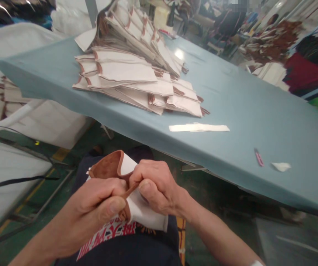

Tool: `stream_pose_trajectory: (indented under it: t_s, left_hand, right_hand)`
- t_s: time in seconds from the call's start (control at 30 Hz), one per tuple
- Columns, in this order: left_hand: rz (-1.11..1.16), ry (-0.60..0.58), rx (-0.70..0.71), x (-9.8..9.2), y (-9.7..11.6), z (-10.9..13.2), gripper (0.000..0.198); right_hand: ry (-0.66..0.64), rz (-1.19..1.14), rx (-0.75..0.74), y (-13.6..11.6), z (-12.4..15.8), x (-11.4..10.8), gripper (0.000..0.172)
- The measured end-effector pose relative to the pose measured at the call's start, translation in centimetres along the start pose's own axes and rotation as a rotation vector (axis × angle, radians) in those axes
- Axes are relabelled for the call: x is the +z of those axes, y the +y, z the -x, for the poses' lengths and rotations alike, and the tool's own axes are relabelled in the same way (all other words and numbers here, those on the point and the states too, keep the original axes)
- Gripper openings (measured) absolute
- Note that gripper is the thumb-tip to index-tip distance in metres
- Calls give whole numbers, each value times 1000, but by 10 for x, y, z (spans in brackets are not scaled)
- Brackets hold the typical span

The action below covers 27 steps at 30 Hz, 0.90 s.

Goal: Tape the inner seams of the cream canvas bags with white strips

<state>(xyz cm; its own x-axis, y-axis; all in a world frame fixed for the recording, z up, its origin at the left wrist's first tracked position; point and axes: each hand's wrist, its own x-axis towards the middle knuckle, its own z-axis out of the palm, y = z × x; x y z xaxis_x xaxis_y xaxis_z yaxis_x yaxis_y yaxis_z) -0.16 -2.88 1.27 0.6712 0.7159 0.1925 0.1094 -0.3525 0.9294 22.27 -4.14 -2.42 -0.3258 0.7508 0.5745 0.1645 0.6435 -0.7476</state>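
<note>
Both my hands grip one sewn piece (148, 212), white on one face and brown and suede-like on the other, held over my lap. My left hand (98, 203) pinches its brown edge between thumb and fingers. Close beside it, my right hand (155, 184) is closed on the same edge, with a short stretch of brown edge between the two thumbs. Part of the piece curls up behind my hands and shows its brown side. My fingers hide the middle of it.
Stacks of similar white-and-brown pieces (131, 72) lie on the blue-covered table (247, 114) ahead. Near its front edge are a white strip (199, 128), a small pink tool (259, 157) and a white scrap (281, 166). White bins (62, 122) stand at left. A person (228, 22) is in the background.
</note>
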Motion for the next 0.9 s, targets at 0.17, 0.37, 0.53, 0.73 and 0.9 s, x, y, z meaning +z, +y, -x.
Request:
stream_pose_trajectory:
  t_s: [0.17, 0.37, 0.53, 0.73, 0.9]
  left_hand:
    - [-171, -12, 147, 2, 0, -5, 49]
    - [-259, 25, 153, 6, -4, -4, 53]
    - [-172, 51, 122, 8, -6, -12, 50]
    - [100, 18, -55, 13, -22, -22, 48]
    - [161, -1, -101, 20, -26, -24, 54]
  right_hand:
    - [-169, 83, 22, -29, -22, -34, 51]
    - [-387, 53, 217, -35, -28, -40, 48]
    - [-294, -214, 306, -22, -10, -23, 54]
    - [-163, -493, 500, -21, 1, -14, 57]
    - [-164, -661, 577, -17, 4, -16, 58]
